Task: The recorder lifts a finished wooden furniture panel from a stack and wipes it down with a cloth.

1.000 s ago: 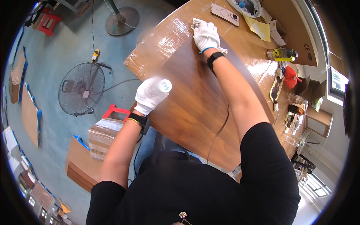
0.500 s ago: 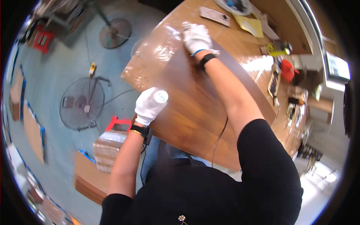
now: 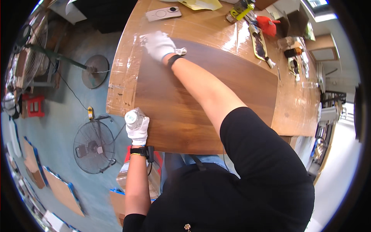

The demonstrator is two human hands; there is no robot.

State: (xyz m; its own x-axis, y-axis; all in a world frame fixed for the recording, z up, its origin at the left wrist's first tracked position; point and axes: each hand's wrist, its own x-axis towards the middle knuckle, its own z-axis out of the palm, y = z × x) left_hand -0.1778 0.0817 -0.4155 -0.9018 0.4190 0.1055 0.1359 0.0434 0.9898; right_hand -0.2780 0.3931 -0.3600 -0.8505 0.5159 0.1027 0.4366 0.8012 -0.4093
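A brown wood-grain panel point(image 3: 208, 92) lies flat on the work table. In a white glove, my left hand point(image 3: 138, 135) is closed round a clear bottle point(image 3: 134, 118) with a white cap, at the panel's near left corner. My right hand point(image 3: 159, 47), also gloved in white, presses down at the panel's far left corner, slightly blurred. Beneath it is what looks like a crumpled white cloth point(image 3: 181, 51), whose end pokes out by the wrist; the hand hides most of it.
Plastic-wrapped brown cardboard point(image 3: 120, 87) covers the table. Toward the back lie a phone point(image 3: 164, 14), yellow paper point(image 3: 201, 4), a yellow-green labelled bottle point(image 3: 240, 11) and a red bag-like item point(image 3: 267, 25). On the floor at left are a fan point(image 3: 94, 149) and a red stool point(image 3: 35, 105).
My view has turned, so the panel and table appear rotated and more of the panel shows. The right hand stays near the panel's far left corner; the left still grips the bottle.
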